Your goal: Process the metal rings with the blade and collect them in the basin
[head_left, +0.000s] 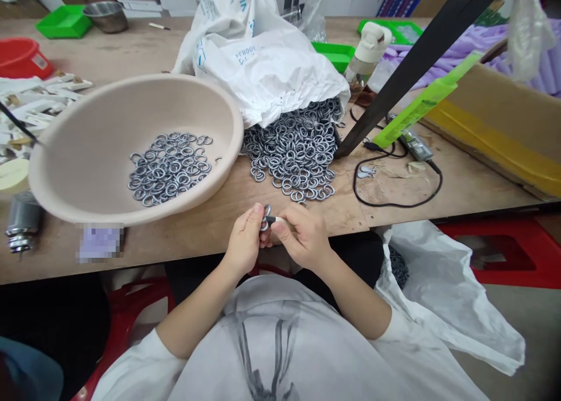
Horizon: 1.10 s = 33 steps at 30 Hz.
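Between the thumb and fingers of my left hand (246,234) is a grey metal ring (266,214), held just off the table's front edge. My right hand (304,235) pinches a short dark-tipped tool (272,219), its dark end at the ring; its kind I cannot make out. Beyond my hands a heap of grey metal rings (293,155) spills from the mouth of a white woven sack (272,68). Left of them stands a wide beige basin (87,120) with a smaller pile of rings (170,168) inside.
A black slanted post (416,68) rises at the right, beside a green plastic strip (425,106) and a corded metal handpiece (416,145). A cardboard box (495,132) lies far right. A metal motor-like part (24,220) is at the left edge. A white bag (438,272) hangs low right.
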Each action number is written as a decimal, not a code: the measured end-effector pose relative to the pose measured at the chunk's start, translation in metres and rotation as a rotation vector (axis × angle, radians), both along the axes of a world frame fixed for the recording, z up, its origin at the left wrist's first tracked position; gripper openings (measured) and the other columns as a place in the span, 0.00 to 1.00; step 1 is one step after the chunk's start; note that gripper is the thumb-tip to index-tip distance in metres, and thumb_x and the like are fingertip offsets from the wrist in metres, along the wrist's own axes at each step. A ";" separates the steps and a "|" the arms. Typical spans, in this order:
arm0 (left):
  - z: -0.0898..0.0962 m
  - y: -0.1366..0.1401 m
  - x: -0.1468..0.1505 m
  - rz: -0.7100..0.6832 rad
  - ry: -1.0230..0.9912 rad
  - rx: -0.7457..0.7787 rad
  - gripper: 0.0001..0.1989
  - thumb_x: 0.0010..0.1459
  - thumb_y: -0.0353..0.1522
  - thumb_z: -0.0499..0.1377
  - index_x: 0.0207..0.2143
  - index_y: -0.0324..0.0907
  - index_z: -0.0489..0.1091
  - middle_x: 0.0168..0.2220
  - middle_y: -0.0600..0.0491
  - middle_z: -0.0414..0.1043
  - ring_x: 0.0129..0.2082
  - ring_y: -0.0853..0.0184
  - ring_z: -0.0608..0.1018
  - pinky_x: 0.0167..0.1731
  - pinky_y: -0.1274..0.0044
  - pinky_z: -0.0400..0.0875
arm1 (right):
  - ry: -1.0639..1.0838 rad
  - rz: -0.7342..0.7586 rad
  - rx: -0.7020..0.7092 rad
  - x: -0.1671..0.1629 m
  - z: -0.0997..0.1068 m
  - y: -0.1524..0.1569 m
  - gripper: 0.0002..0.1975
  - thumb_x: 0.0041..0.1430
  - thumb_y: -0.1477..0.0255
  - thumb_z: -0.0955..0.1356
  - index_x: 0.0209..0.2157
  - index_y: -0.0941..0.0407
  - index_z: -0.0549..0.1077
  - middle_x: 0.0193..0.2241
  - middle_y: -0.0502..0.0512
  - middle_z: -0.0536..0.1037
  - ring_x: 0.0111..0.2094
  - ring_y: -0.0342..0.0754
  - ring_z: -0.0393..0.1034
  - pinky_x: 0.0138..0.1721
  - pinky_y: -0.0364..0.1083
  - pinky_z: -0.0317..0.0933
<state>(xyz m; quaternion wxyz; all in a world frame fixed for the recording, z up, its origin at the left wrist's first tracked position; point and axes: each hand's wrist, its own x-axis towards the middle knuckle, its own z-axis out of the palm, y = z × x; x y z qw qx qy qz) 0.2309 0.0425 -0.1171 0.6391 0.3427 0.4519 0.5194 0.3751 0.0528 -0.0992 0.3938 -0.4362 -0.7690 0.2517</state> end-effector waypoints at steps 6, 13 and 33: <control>0.008 -0.001 0.006 -0.018 -0.020 -0.054 0.27 0.55 0.55 0.61 0.23 0.43 0.58 0.15 0.63 0.54 0.14 0.76 0.59 0.16 0.81 0.62 | -0.042 0.036 0.006 -0.001 -0.004 0.001 0.21 0.69 0.57 0.61 0.24 0.54 0.64 0.22 0.50 0.68 0.25 0.43 0.62 0.28 0.44 0.52; 0.008 -0.006 -0.002 -0.179 -0.097 0.020 0.24 0.59 0.50 0.60 0.23 0.42 0.61 0.16 0.62 0.56 0.14 0.76 0.60 0.20 0.80 0.68 | -0.103 -0.256 -0.177 0.009 -0.020 0.040 0.20 0.69 0.56 0.61 0.28 0.54 0.70 0.23 0.48 0.72 0.27 0.45 0.67 0.30 0.44 0.52; -0.005 0.015 -0.031 0.012 0.287 0.168 0.19 0.61 0.48 0.59 0.37 0.41 0.72 0.27 0.55 0.69 0.25 0.72 0.69 0.23 0.81 0.63 | 0.433 0.377 -0.717 -0.017 0.004 0.038 0.17 0.63 0.57 0.66 0.31 0.56 0.71 0.28 0.51 0.76 0.33 0.46 0.71 0.38 0.46 0.66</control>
